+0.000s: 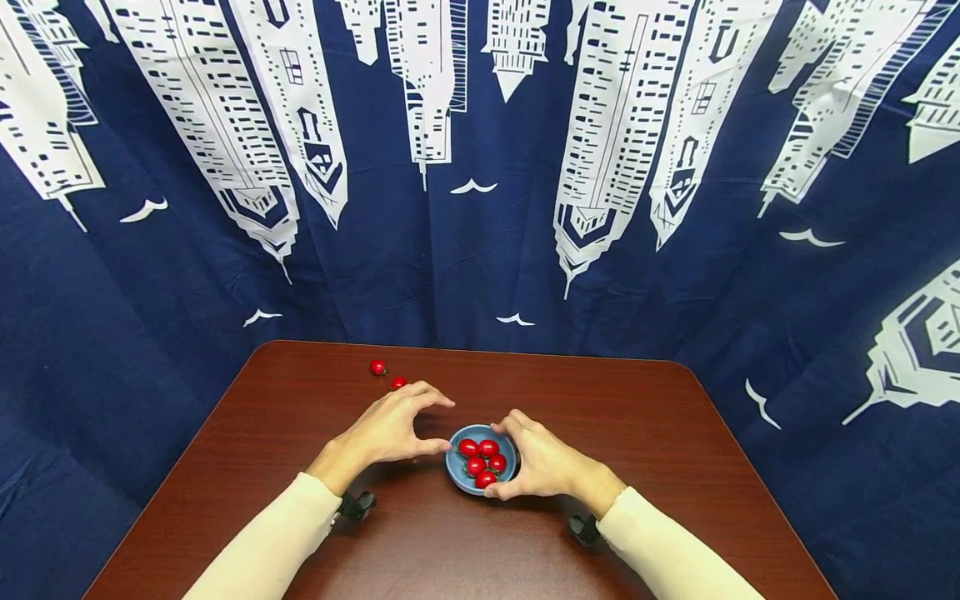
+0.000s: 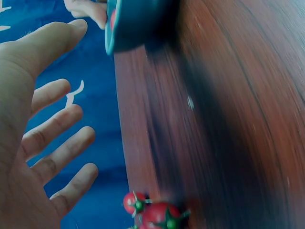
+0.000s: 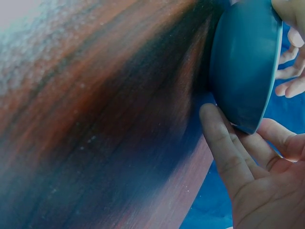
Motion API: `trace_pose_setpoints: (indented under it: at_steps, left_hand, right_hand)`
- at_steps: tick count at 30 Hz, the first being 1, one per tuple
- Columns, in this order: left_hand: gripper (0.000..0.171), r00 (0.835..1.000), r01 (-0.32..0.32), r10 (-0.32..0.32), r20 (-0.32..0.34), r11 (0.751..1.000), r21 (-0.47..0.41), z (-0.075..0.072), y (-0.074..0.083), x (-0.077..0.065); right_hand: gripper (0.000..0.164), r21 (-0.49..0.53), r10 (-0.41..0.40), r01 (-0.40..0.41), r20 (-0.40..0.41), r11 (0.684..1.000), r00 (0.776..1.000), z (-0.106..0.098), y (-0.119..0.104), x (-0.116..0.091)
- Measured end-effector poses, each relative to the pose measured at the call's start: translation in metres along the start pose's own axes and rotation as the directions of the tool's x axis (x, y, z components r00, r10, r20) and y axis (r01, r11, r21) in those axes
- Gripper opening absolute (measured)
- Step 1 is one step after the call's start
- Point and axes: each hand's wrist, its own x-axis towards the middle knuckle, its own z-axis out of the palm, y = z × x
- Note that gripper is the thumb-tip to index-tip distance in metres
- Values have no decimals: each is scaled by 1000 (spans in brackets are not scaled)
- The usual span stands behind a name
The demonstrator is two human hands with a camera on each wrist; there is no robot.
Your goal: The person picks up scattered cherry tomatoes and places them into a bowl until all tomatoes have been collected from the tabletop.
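A small blue bowl (image 1: 459, 477) holds several red cherry tomatoes (image 1: 476, 467). My right hand (image 1: 547, 458) grips the bowl from the right, thumb at the near rim and fingers at the far rim. In the right wrist view, fingertips reach under the side of the bowl (image 3: 245, 67). On the other side, my left hand (image 1: 390, 429) is held with its fingers spread and nothing in them. Its thumb tip comes right up to the bowl's left rim. Beyond the left hand lie two loose cherry tomatoes (image 1: 378, 367), one partly hidden behind the fingers.
A brown wooden table (image 1: 637, 433) with rounded far corners bears everything. Behind and around it hangs a dark blue cloth (image 1: 465, 275) printed with white buildings and birds. Each wrist wears a small black camera (image 1: 583, 530).
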Motion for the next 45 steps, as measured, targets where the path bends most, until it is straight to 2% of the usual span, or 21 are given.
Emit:
trace_pose_setpoints:
  at_steps: [10,19,26,31,37,41,45]
  left_hand:
    - [68,997,78,-77,-23,996,37,-14,-28,-20]
    - [74,984,175,-174,-29,984,43,-26,-50,-38]
    - [69,987,159,-158,-28,986,43,-33,-69,-48]
    - [67,993,115,-115,-6,993,24,-37,-83,-53]
    - [62,997,66,-64,47,997,-30,-37,-97,-49]
    - [54,995,76,-72,75,996,-55,-37,-101,-46]
    - [44,994,90,-86,71,994,-55,-35,-104,-44]
  right_hand:
    - [82,8,15,-15,8,1000,1000,-1,-1,1]
    - [83,25,25,-26,28,999,999,0,-1,2]
    - [82,26,24,-24,27,999,999,0,-1,3]
    - [80,18,15,-15,23,1000,1000,0,-1,3]
    - [81,12,13,-13,19,1000,1000,-2,-2,3]
    - [80,4,4,-4,13,1000,1000,-1,-2,3]
    - [79,3,-1,1,11,1000,1000,1,-1,3]
